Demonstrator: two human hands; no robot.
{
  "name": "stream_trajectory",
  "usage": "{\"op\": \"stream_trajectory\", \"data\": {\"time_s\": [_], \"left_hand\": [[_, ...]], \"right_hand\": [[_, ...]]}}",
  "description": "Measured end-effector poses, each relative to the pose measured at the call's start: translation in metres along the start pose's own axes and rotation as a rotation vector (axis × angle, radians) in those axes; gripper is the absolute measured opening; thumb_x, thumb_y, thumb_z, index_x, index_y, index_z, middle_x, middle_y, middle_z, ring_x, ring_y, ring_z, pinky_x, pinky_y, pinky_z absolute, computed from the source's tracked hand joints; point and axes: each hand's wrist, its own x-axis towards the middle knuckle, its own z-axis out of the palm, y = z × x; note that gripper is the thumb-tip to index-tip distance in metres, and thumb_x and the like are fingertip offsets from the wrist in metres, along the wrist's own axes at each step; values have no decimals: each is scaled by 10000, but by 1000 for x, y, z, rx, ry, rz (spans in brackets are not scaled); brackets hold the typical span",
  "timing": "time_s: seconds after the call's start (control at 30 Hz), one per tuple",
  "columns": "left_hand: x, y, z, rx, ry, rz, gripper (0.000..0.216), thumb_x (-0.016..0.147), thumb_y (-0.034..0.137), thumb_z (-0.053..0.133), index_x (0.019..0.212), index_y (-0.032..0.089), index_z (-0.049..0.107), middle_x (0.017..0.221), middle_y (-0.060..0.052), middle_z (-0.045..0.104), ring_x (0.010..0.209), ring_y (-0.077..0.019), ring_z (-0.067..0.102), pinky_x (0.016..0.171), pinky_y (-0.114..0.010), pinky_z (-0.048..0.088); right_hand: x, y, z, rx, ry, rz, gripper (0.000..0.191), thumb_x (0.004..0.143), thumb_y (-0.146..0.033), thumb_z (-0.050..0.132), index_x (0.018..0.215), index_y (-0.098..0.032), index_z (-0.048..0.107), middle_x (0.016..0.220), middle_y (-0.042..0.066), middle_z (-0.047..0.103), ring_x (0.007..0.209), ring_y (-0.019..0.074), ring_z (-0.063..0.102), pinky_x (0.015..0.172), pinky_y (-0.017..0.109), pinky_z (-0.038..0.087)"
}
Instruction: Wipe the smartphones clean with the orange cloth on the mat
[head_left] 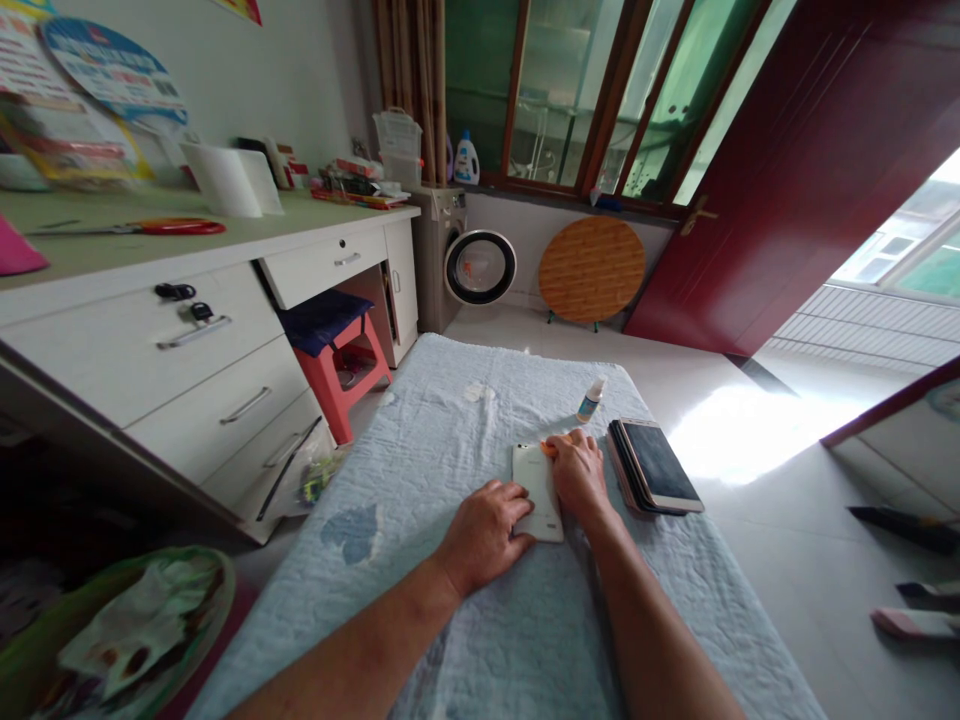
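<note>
Palm down, the person's left hand point(484, 530) spreads over the left edge of the phone point(546, 500); the right hand point(579, 472) pinches an orange cloth point(550, 447) at its far end. The phone lies on the quilt point(442, 445), long axis running away, camera end farthest.

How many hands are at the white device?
2: the left hand on the lower left of the white device, the right hand at its upper right, holding an orange piece. No other hands show.
</note>
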Motion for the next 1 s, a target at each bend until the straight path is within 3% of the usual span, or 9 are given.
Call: {"op": "stream_trajectory", "data": {"time_s": [0.53, 0.77, 1.0], "left_hand": [[1, -2, -3, -8, -9, 29, 233, 805, 291, 659, 1030, 229, 658, 1079, -37, 637, 993, -225, 565, 919, -330, 444], [0, -3, -1, -29, -15, 7, 280, 817, 335, 642, 1074, 222, 652, 1109, -46, 644, 1030, -239, 562, 939, -347, 433], [0, -4, 2, -39, 18, 8, 267, 792, 324, 676, 1039, 224, 666, 1071, -26, 654, 1009, -229, 566, 917, -325, 437]], "right_hand": [[13, -14, 6, 110, -56, -76, 353, 864, -151, 418, 1024, -284, 704, 1032, 63, 543, 917, 205, 433, 802, 289, 302], [23, -35, 8, 65, -139, -139, 324, 880, -187, 437, 1058, -286, 688, 1075, 71, 541, 966, 217, 438, 811, 294, 303], [20, -35, 12, 132, -82, -219, 344, 883, -139, 435, 1041, -271, 711, 1045, 71, 559, 955, 206, 447, 837, 290, 317]]}}
